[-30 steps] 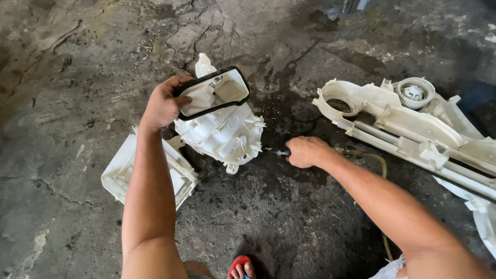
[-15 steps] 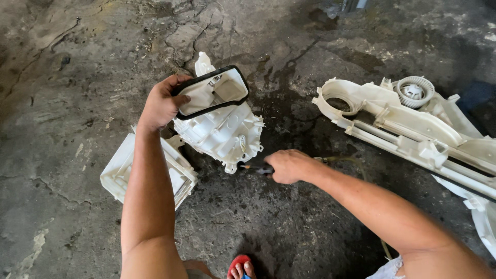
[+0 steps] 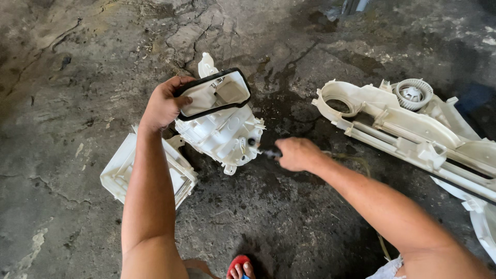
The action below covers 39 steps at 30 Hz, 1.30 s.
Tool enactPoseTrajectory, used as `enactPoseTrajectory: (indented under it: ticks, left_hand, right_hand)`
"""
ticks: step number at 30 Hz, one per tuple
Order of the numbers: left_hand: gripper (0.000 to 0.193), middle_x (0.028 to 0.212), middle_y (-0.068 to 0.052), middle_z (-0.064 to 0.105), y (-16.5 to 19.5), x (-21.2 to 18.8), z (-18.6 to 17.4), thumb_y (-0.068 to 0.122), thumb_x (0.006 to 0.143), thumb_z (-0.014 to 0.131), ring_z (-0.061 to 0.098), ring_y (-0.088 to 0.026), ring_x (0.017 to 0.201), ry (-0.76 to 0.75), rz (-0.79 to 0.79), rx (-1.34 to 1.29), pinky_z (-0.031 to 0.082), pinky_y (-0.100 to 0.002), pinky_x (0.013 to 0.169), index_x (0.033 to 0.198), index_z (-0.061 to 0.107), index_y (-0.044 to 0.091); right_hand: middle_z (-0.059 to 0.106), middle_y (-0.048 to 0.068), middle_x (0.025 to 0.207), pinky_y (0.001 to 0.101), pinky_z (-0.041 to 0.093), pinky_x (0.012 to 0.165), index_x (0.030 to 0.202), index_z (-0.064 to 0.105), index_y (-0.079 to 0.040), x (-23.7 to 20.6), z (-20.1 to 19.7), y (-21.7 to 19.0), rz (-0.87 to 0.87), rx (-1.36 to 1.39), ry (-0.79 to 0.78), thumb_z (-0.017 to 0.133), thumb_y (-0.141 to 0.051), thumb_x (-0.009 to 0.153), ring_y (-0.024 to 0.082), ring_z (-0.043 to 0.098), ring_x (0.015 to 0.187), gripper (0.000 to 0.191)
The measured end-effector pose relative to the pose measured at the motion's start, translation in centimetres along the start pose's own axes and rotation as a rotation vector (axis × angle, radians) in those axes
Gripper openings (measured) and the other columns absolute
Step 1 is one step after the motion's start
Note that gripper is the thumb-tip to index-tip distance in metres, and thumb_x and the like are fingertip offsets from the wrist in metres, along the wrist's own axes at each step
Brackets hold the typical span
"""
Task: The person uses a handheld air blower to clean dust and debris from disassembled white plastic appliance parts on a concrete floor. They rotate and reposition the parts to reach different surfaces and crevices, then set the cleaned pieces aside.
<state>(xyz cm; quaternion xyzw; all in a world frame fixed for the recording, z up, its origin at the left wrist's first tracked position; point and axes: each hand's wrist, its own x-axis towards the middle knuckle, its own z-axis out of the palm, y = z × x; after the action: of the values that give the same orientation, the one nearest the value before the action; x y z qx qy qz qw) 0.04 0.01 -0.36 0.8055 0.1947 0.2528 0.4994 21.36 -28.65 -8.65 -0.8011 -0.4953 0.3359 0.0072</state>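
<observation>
A white plastic housing [image 3: 223,132] with a black-rimmed rectangular opening stands tilted on the stained concrete floor. My left hand [image 3: 163,103] grips the left edge of that black rim. My right hand [image 3: 295,153] is closed around a small dark-handled tool [image 3: 263,150], blurred, whose tip points at the housing's right side near its lower edge. A thin hose trails on the floor behind my right wrist.
A flat white plastic cover [image 3: 126,173] lies on the floor under my left forearm. A long white housing with a round fan wheel [image 3: 413,94] lies at the right. My foot in a red sandal [image 3: 240,267] shows at the bottom edge.
My right hand has moved left along the floor and lifted the dark tool toward the housing's right side. My left hand has stayed on the black rim.
</observation>
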Motion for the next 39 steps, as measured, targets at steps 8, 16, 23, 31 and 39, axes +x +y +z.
enactPoseTrajectory:
  ticks: [8, 16, 23, 31, 39]
  left_hand:
    - [0.045, 0.106, -0.002, 0.071, -0.1, 0.2, 0.1, -0.009, 0.083, 0.064, 0.064, -0.010, 0.089, 0.021, -0.042, 0.009, 0.051, -0.025, 0.078, 0.127, 0.065, 0.001]
    - [0.044, 0.110, -0.005, 0.073, -0.8, 0.5, -0.4, -0.009, 0.083, 0.063, 0.067, -0.011, 0.095, 0.033, -0.024, -0.034, 0.053, -0.025, 0.086, 0.126, 0.064, -0.001]
    - [0.046, 0.108, -0.005, 0.072, -0.7, 0.2, -0.5, -0.009, 0.082, 0.063, 0.067, -0.011, 0.093, 0.034, -0.024, -0.017, 0.053, -0.025, 0.084, 0.127, 0.064, 0.000]
    - [0.049, 0.110, -0.004, 0.074, 1.4, -1.1, -0.7, -0.001, 0.088, 0.062, 0.066, -0.019, 0.089, 0.106, -0.071, 0.535, 0.053, -0.033, 0.082, 0.134, 0.069, 0.014]
    - [0.070, 0.132, -0.020, 0.059, -0.8, 1.7, 3.1, 0.009, 0.072, 0.066, 0.048, -0.040, 0.132, 0.448, 0.224, 1.298, 0.020, -0.069, 0.111, 0.142, 0.061, 0.008]
  right_hand:
    - [0.068, 0.014, 0.094, 0.0483, 0.052, 0.079, 0.119, 0.063, -0.008, 1.7, -1.2, 3.0, -0.129, 0.080, 0.440, 0.072, -0.035, 0.087, 0.032, 0.067, 0.086, 0.043]
    - [0.070, 0.010, 0.085, 0.0472, 0.053, 0.073, 0.101, 0.065, -0.012, -1.5, -3.6, 0.3, -0.045, 0.241, 0.541, 0.069, -0.040, 0.093, 0.030, 0.070, 0.082, 0.029]
    - [0.065, 0.004, 0.076, 0.0442, 0.051, 0.066, 0.099, 0.066, -0.014, -2.4, -5.0, -0.5, -0.031, 0.310, 0.594, 0.068, -0.039, 0.093, 0.023, 0.065, 0.071, 0.026]
    - [0.033, -0.007, 0.060, 0.0386, 0.037, 0.047, 0.079, 0.056, -0.016, -4.7, -4.7, -1.8, -0.285, 0.437, 0.383, 0.062, -0.038, 0.096, 0.013, 0.036, 0.048, 0.028]
    - [0.039, -0.007, 0.058, 0.0357, 0.036, 0.051, 0.077, 0.057, -0.012, -6.8, -4.4, -3.5, -0.604, 0.440, 0.514, 0.066, -0.034, 0.095, 0.009, 0.042, 0.053, 0.030]
